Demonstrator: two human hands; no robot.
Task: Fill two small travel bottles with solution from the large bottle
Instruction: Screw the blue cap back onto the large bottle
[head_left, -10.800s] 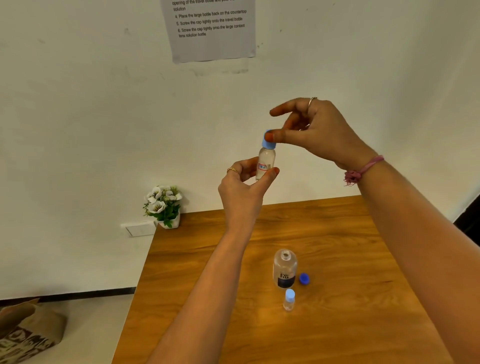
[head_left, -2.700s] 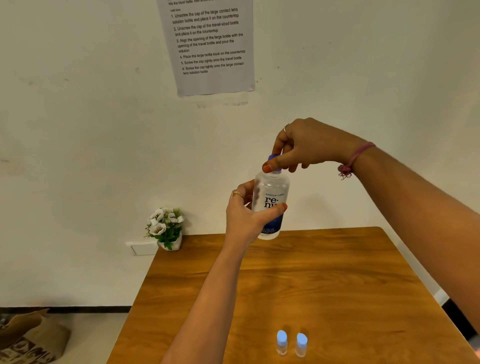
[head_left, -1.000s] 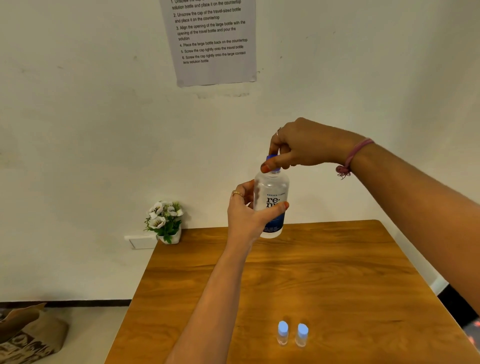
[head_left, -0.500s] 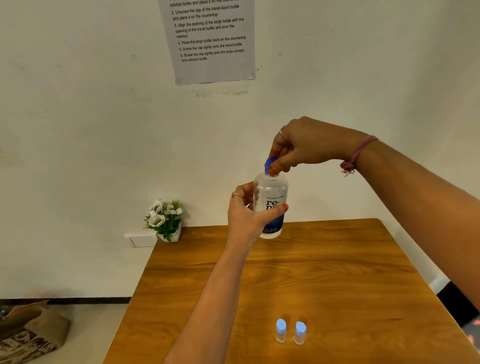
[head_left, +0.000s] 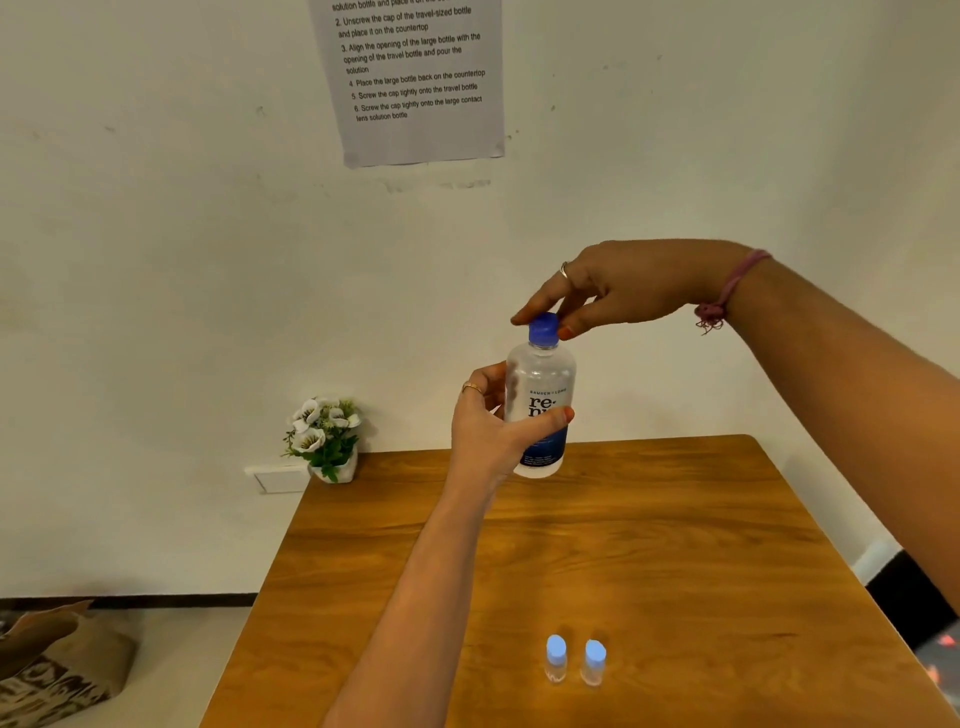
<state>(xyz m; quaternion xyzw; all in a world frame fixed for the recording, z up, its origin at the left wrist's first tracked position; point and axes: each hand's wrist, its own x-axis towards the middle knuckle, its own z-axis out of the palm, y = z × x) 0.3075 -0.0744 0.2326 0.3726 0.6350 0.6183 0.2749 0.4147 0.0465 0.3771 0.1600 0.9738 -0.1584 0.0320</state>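
Observation:
My left hand (head_left: 491, 431) grips the large clear solution bottle (head_left: 540, 400) upright in the air above the far part of the wooden table (head_left: 649, 545). Its dark blue cap (head_left: 543, 329) sits on the neck. My right hand (head_left: 618, 283) is above it, with thumb and fingertips pinching the cap's sides. Two small travel bottles stand capped side by side near the table's front: the left one (head_left: 556, 657) and the right one (head_left: 594, 661), both with light blue caps.
A small pot of white flowers (head_left: 324, 439) stands at the table's far left corner by the wall. An instruction sheet (head_left: 415, 78) hangs on the wall. A brown paper bag (head_left: 52, 660) lies on the floor at the left.
My right hand's fingers have shifted on the large bottle's cap, uncovering more of it. The bottle stays in my left hand at about the same spot. The travel bottles have not moved.

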